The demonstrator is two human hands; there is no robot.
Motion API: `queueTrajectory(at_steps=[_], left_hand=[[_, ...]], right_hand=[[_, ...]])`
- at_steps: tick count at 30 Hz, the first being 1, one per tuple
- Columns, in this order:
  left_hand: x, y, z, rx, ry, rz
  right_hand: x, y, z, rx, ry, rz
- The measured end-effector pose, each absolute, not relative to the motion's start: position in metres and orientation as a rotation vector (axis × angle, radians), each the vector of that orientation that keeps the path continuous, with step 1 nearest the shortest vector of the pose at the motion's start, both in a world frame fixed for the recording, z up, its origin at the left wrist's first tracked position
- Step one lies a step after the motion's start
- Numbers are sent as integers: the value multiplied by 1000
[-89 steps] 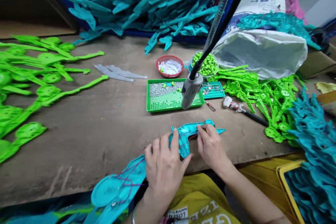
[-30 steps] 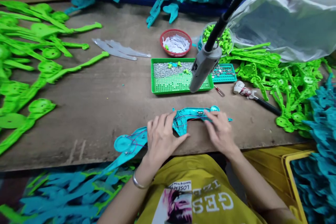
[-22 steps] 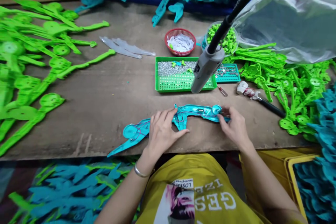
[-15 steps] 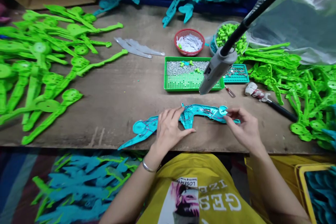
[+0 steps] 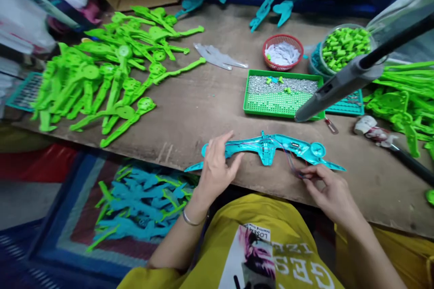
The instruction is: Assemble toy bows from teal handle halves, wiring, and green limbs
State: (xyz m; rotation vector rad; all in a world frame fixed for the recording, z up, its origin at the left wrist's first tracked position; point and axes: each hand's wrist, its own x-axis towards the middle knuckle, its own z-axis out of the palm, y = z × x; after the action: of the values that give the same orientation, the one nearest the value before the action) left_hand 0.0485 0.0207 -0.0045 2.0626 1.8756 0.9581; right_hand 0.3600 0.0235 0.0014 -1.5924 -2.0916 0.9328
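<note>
A turquoise plastic bow-shaped half shell (image 5: 269,149) lies on the bench near its front edge, its hollow side up. Thin dark and reddish wires (image 5: 290,160) run inside it and loop out below its right arm. My left hand (image 5: 217,162) rests over the shell's left arm, fingers on the far side and thumb on the near side, partly hiding the round boss there. Below the right arm, my right hand (image 5: 327,187) pinches the loose wires between thumb and fingers, apart from the shell. A small dark component sits in the right arm.
Behind the shell stands a green tray (image 5: 278,104) of small metal screws. Nearby are a red basket (image 5: 283,40), a tub of green pieces (image 5: 346,47), a screwdriver (image 5: 331,125) and a wrapped-head hammer (image 5: 383,137). A grey tool (image 5: 335,88) hangs over the tray. Green parts (image 5: 111,67) pile up left.
The view has swung left, shifting the bench rightward. My right hand has left the round boss at the shell's right end and now pinches wires lower down. The shell has turned slightly.
</note>
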Motion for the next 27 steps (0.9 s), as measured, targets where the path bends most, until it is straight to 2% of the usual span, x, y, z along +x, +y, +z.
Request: queueTrajectory(at_steps=[5, 9, 12, 15, 19, 27], left_hand=[[20, 1, -7, 1844, 2156, 855], [14, -5, -10, 1827, 2168, 749], [15, -6, -13, 1765, 2130, 823], [16, -7, -17, 1723, 2111, 907], [18, -9, -21, 1800, 2127, 871], [21, -7, -21, 1788, 2166, 887]], right_hand=[[361, 26, -4, -1571, -2247, 713], [366, 29, 7, -1594, -2335, 592], [358, 41, 24, -1608, -2334, 441], [328, 62, 38, -1419, -2341, 423], [259, 91, 29, -1106, -2460, 604], [165, 107, 5, -1156, -2812, 434]])
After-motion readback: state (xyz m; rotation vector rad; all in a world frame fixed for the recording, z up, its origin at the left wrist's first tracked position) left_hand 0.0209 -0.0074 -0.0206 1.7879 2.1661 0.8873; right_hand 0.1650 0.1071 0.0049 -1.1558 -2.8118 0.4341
